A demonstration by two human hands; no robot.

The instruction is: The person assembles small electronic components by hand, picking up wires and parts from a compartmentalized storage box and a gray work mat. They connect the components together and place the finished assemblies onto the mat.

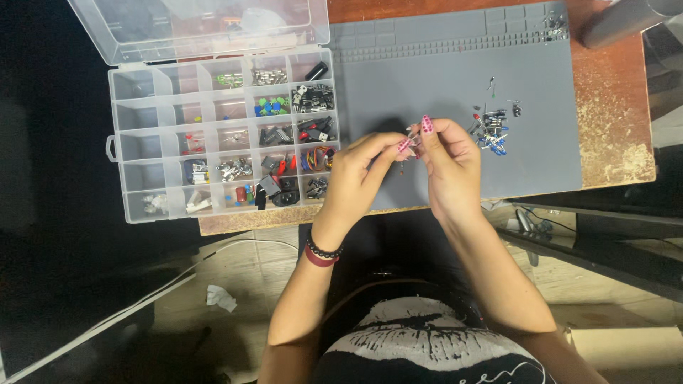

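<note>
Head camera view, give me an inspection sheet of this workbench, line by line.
Surface: grey work mat on a worn wooden desk.
Job's things: a tiny component with thin leads pinched between both hands; its kind is too small to tell.
Clutter: loose pile of small electronic parts on the mat; clear compartment box, lid open, holding sorted parts.
Grippers: left hand and right hand meet at the fingertips above the mat's front edge.
Cables: a white cable runs across the floor.
Surroundings: crumpled paper on the floor; cardboard tube at lower right.
</note>
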